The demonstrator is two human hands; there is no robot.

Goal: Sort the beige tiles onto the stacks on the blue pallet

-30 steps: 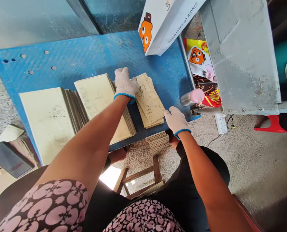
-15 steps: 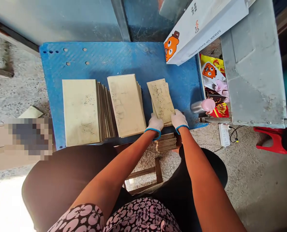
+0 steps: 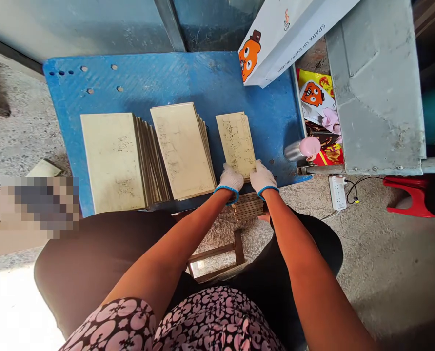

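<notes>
Concealed and cropped regions.
The left hand (image 3: 231,179) and right hand (image 3: 262,177) cover the near end of the small stack of boards (image 3: 235,141); their grip is indeterminable. A pixelated patch (image 3: 42,204) masks an object at left; the top edge crops the white box (image 3: 286,34).

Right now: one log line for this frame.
left hand grips small stack near end | right hand same | small stack on blue table | larger stacks to left

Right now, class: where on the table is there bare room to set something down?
Bare: the far strip of the table, left of the box; also the patch between small stack and flask. Crowded: the near half, where left stack and middle stack touch, left hand and right hand gripping the small stack.
</notes>
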